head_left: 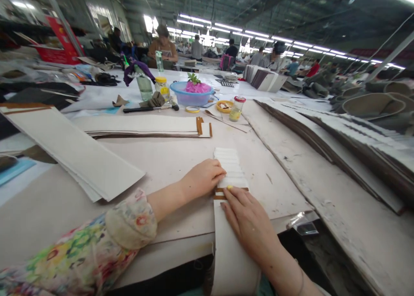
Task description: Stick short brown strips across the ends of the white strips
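Observation:
A long off-white strip (233, 248) runs from the table's front edge toward me, with brown bands (221, 197) across its far end. Beyond it lies a fanned stack of white strip ends (229, 160), their edges stepped like ribs. My left hand (208, 174) has its fingers pressed together at the left edge of that stack, closed on a strip end; its fingertips are partly hidden. My right hand (247, 214) lies flat over the long strip and the brown bands, fingers stretched out. Something yellow (229, 187) shows at one of its fingertips.
Left are piles of off-white strips (77, 154) and brown-ended strips (145, 126). Behind stand a blue bowl (190, 98), a red-lidded jar (237, 108), a yellow dish (224, 106) and a black-handled brush (150, 109). Layered panels (355, 149) lie right. Several people work farther back.

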The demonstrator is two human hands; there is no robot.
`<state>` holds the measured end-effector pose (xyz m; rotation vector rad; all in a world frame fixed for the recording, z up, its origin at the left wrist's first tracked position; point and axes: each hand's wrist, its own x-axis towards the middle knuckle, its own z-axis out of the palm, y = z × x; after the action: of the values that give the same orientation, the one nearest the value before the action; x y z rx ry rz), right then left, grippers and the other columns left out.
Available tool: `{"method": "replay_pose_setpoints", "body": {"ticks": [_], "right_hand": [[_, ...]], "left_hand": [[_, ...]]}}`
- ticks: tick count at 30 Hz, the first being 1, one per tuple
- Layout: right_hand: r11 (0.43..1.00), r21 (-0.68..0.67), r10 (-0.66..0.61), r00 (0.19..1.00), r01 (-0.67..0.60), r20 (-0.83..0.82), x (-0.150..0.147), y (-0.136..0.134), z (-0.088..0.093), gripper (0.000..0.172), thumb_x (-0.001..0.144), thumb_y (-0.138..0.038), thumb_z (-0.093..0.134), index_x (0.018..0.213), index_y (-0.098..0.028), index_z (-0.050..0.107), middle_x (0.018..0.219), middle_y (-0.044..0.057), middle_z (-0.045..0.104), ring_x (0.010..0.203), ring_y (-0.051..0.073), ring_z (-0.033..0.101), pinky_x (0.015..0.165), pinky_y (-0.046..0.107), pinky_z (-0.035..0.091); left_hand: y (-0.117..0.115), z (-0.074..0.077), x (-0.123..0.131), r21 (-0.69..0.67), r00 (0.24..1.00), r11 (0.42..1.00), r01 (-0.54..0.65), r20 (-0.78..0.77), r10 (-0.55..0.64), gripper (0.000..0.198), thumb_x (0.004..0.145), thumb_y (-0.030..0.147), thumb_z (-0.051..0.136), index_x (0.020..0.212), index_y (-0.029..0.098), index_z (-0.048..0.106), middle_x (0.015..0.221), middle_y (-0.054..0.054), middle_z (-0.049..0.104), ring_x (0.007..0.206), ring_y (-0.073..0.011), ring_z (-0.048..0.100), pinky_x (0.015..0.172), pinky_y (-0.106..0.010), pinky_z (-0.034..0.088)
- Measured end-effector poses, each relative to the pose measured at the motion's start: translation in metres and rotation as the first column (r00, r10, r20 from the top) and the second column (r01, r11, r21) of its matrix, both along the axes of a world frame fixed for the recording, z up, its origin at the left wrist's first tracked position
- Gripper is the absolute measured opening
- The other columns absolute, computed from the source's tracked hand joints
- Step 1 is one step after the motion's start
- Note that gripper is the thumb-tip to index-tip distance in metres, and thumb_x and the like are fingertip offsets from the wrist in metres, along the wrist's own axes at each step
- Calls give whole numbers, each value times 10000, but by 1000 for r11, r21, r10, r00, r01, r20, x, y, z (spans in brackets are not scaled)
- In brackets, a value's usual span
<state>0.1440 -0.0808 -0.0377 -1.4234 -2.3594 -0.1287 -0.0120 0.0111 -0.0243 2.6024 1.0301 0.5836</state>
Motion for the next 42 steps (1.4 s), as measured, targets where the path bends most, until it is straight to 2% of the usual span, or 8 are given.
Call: {"method": "replay_pose_setpoints", "body": {"ticks": [4,8,16,20,23,30,35,42], "right_hand": [[1000,20,-21,999,22,-38,0,-1,-2,292,873,-253,392,1082,-132,556,1070,120,587,971,240,536,841,406,457],[999,28,-33,997,35,-71,-2,-2,-2,279,866,-241,400,1068,-136,561,1053,116,593,974,239,538,841,407,454],[999,13,-27,990,29,-139,-2,-5,-1,288,864,-221,399,1097,-139,548,1077,108,590,1014,232,515,872,405,438],[999,-29,-18,985,14,-170,-1,-6,0,267,854,-207,413,1062,-135,563,1073,106,583,1023,234,501,893,412,420],[999,-42,-10,985,3,-172,0,-6,0,242,851,-212,420,1023,-139,574,1043,107,582,1017,235,498,890,412,419],[997,-81,-13,988,0,-156,-1,-9,3,235,852,-221,431,1035,-147,557,1014,96,578,1000,231,502,881,409,419],[997,-80,3,990,-15,-144,3,-13,7,228,854,-221,439,1037,-156,558,1011,78,586,979,221,510,874,394,416],[1000,2,-7,986,7,-167,10,-10,6,205,861,-211,425,953,-143,596,904,85,614,882,211,550,790,365,452]], "left_hand": [[-5,-6,3,69,997,998,1,-76,4,260,885,259,389,834,154,622,860,-52,559,824,-167,481,777,-287,391],[-6,-2,6,33,998,999,-18,-54,20,201,860,242,424,789,157,592,857,-45,564,844,-165,489,788,-280,390],[10,20,34,-289,980,946,-144,-172,97,343,865,329,312,747,152,581,738,-43,623,674,-161,552,600,-252,394],[15,21,48,-435,990,898,-71,-140,10,245,794,300,420,898,155,587,771,-21,638,686,-152,566,605,-234,411],[13,20,52,-508,994,861,-6,-94,-48,323,725,245,496,1033,160,541,819,-6,638,706,-141,573,621,-217,428],[13,22,52,-443,982,896,13,-163,-95,238,671,165,473,885,162,576,855,-18,640,750,-167,571,664,-243,433],[11,22,51,-428,977,901,63,-159,-143,259,666,140,467,899,165,575,876,-9,638,786,-156,565,700,-226,430],[7,9,45,-221,987,974,42,-142,-75,203,710,198,505,894,164,583,909,-42,605,828,-175,548,736,-257,424]]}}
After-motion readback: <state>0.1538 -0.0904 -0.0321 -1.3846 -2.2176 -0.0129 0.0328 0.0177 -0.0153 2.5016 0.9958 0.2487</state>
